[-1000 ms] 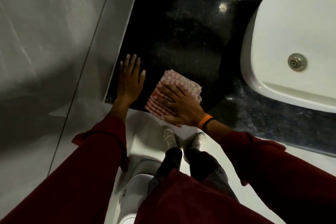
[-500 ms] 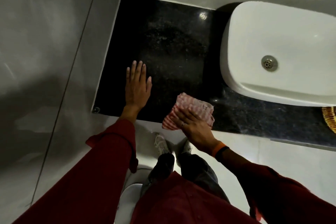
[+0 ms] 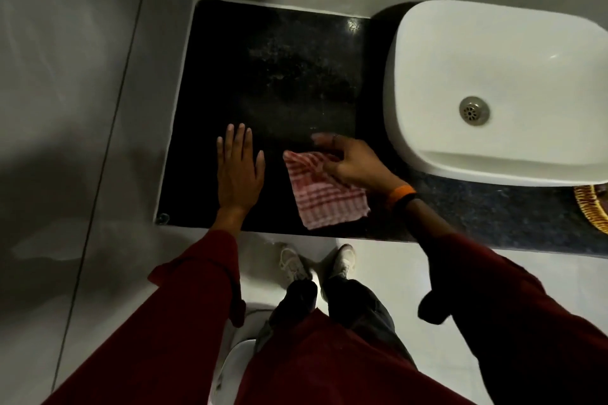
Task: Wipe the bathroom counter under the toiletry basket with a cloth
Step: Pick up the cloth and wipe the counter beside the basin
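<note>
The person stood at a black speckled stone worktop [image 3: 279, 76] set into a corner of pale grey tiled walls. Their left hand [image 3: 239, 171] lay flat on the near left part of the worktop, palm down, its fingers [image 3: 234, 141] spread and released, grasping nothing. Just to its right, a red-and-white checked cloth [image 3: 324, 196] lay on the worktop close to the near edge, partly unfolded, its near corner reaching almost to the rim. The right hand [image 3: 353, 163] rested on the far right part of the cloth, the fingers [image 3: 324, 140] stretched out leftward past the cloth's far edge rather than clenched; they were blurred, and I could not tell whether any of them pinched the fabric. An orange band [image 3: 402, 192] and a black one sat on that wrist, above a dark red sleeve [image 3: 493, 299].

To the right stood a white rounded ceramic basin [image 3: 493, 59] with a metal drain [image 3: 473, 110]. At the far right edge of the view, on the near side of the basin, only the rim of a woven yellow-brown basket [image 3: 592, 207] showed, well apart from the cloth. Below the worktop, pale shoes [image 3: 296, 263] stood on a light floor.
</note>
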